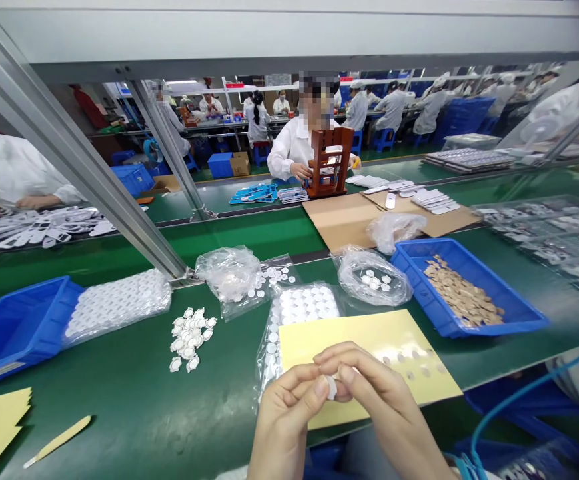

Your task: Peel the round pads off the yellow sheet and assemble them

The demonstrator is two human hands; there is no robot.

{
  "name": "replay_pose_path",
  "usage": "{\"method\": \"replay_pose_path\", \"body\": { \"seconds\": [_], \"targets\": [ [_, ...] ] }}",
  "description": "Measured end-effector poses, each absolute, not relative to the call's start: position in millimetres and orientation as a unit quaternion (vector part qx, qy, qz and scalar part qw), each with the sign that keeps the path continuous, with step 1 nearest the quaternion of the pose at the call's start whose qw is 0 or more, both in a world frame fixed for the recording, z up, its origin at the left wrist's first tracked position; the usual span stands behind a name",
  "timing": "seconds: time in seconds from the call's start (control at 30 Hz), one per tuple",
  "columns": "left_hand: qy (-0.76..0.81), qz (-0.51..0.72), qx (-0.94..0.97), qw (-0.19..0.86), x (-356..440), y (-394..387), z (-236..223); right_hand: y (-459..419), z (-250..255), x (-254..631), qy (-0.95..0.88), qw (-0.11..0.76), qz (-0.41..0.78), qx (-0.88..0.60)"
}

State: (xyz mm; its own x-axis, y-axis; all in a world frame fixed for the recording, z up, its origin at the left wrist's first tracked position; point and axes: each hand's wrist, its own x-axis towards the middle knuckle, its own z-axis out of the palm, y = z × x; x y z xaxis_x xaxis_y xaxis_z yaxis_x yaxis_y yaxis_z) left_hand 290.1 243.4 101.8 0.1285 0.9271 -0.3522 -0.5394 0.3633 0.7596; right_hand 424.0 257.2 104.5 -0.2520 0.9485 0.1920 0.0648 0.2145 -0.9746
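My left hand [286,413] and my right hand [374,397] meet low in the view, their fingertips pinching a small white disc [331,387] between them. Just beneath my hands lies a pale yellow backing sheet [394,353] marked with several round spots. Partly under it is a clear plastic bag of white discs [302,305]. To the left, a loose pile of white scalloped pieces [189,339] sits on the green conveyor bench [129,413].
A blue tray of tan pieces [462,293] stands to the right, and another blue tray [16,330] stands at the left. Clear bags, a yellow sheet and a wooden stick lie about. A metal frame rises beyond, with co-workers at benches behind it.
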Motion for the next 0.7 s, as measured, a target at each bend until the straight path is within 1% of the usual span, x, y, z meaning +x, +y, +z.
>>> {"method": "replay_pose_path", "body": {
  "seconds": [0.07,0.23,0.3,0.43,0.6,0.7],
  "targets": [
    [0.415,0.51,0.238,0.715,290,245,102,257,101,425,-0.669,0.453,0.442,-0.39],
    [0.422,0.502,0.263,0.707,289,247,98,257,86,426,-0.791,0.407,0.235,-0.392],
    [0.425,0.505,0.278,0.698,290,249,92,258,80,425,-0.803,0.398,0.184,-0.405],
    [0.44,0.512,0.277,0.684,292,258,76,263,71,420,-0.801,0.388,0.158,-0.428],
    [0.439,0.526,0.254,0.683,288,260,65,284,52,424,-0.819,0.344,0.19,-0.418],
    [0.452,0.514,0.228,0.693,277,255,64,317,41,448,-0.78,0.356,0.166,-0.487]
  ]
}}
